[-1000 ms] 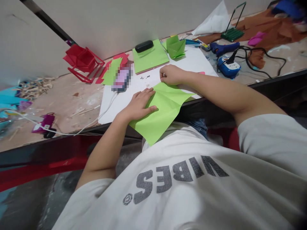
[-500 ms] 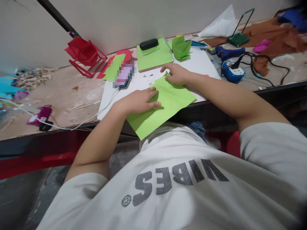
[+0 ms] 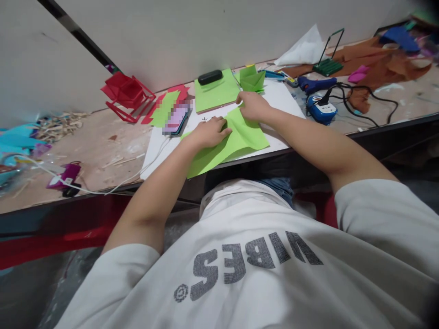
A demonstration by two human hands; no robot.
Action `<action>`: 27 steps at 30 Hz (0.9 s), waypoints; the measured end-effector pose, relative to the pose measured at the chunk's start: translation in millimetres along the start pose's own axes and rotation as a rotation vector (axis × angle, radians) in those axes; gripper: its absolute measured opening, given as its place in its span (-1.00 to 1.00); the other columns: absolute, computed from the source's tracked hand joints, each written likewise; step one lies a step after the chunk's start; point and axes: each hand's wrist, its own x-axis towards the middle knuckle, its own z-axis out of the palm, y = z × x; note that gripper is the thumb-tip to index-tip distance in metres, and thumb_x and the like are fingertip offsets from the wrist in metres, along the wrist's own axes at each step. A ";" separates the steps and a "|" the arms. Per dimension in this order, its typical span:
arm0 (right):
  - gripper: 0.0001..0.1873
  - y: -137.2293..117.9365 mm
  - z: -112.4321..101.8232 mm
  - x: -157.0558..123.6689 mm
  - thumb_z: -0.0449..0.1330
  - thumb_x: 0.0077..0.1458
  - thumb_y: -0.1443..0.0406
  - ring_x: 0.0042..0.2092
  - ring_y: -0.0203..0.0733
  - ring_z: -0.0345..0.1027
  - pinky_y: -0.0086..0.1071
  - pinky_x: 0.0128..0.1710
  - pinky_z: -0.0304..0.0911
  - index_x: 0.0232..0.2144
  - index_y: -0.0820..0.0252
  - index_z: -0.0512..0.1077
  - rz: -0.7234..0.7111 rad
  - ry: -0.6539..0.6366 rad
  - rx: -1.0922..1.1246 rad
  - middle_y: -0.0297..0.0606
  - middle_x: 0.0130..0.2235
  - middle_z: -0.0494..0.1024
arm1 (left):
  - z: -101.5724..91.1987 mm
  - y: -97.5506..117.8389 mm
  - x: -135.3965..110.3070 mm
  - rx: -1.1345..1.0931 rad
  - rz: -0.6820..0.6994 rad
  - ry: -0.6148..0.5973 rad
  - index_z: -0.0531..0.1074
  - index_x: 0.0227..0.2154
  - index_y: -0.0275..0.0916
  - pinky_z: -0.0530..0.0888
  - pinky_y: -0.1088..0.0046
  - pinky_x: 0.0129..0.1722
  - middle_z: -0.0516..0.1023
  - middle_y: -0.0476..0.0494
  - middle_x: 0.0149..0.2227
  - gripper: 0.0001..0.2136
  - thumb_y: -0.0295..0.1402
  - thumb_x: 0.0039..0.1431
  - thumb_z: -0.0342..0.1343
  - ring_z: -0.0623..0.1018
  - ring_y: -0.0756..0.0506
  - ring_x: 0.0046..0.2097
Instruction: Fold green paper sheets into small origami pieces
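Observation:
A bright green paper sheet point(image 3: 236, 139) lies slanted on the white board at the table's front edge, its near edge reaching past the board. My left hand point(image 3: 210, 132) rests on the sheet's left part, fingers loosely stretched and thumb apart. At the far edge of the sheet, my right hand point(image 3: 254, 107) has its fingers bent around the paper, which rises in a crease beside it. Part of that grip is hidden by the hand itself. Just beyond stand a folded green paper piece point(image 3: 252, 78) and a flat green sheet point(image 3: 214, 98) with a black case point(image 3: 210, 77) on it.
A phone point(image 3: 177, 119) with a white cable lies left on the white board point(image 3: 151, 157). Behind it stands a small red rocking chair model point(image 3: 128, 96). To the right are a blue glue gun point(image 3: 317, 84), a blue power socket point(image 3: 321, 109) with black cord, and brown sheets point(image 3: 387, 61).
The green sheet has shifted away from my body, and its near corner no longer hangs as far over the edge. Both hands moved with it; my right fingers have closed in.

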 end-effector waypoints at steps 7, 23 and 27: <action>-0.38 11.1 -16.8 2.1 0.25 0.63 0.40 0.48 0.40 0.63 0.09 0.47 0.55 0.60 0.11 0.60 0.066 0.007 -0.080 0.09 0.58 0.71 | -3.9 12.8 24.6 -0.081 -0.049 0.124 0.70 0.51 -0.13 0.59 -0.16 0.57 0.72 -0.43 0.58 -0.43 0.00 0.80 -0.03 0.69 -0.54 0.55; -0.26 55.0 -6.1 29.8 0.33 0.44 0.35 0.49 0.39 0.64 0.14 0.53 0.56 0.60 0.19 0.52 0.171 0.009 -0.088 0.19 0.54 0.72 | 30.0 12.5 52.6 -0.210 0.053 0.179 0.40 0.82 -0.21 0.26 -0.05 0.89 0.28 -0.29 0.91 -0.25 -0.12 0.72 -0.10 0.30 -0.38 0.90; -0.37 55.1 -10.6 28.9 0.38 0.49 0.31 0.51 0.40 0.65 0.11 0.55 0.56 0.53 0.21 0.60 0.144 -0.006 -0.086 0.23 0.54 0.72 | 27.6 16.2 51.6 -0.171 0.043 0.128 0.22 0.91 -0.21 0.16 -0.04 0.92 0.09 -0.27 0.96 -0.20 -0.09 0.76 -0.19 0.13 -0.32 0.96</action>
